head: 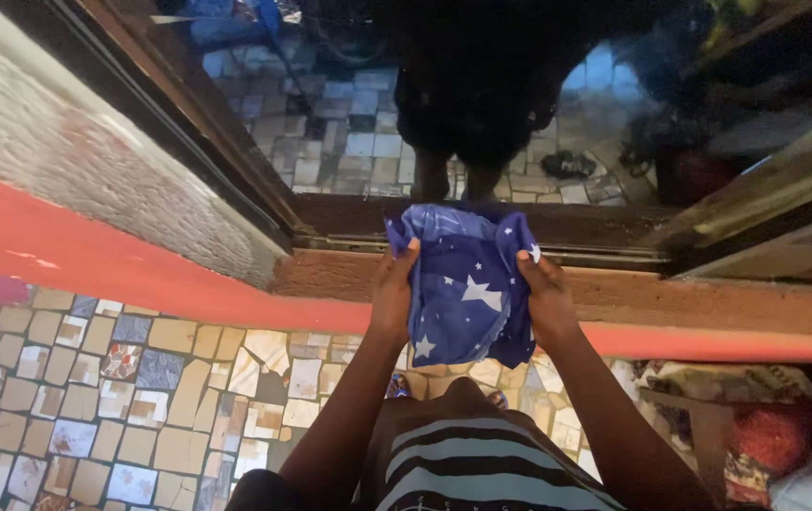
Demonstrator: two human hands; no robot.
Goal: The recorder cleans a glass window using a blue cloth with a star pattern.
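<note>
Beyond the red ledge (141, 274), both hands (394, 293) grip starred cloth (467, 284).

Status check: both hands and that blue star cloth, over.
Left hand and right hand each grip a side of the blue star-print cloth. Cloth bunched, held up over the doorway threshold. Nothing in the way.

One blue star-printed cloth (467, 284), pinched between the fingers of two hands: the left hand (394, 289) and the right hand (545, 293). Beyond the fingertips there's one dark doorway sill (349, 220), and past it one pair of sandals (567, 166).
</note>
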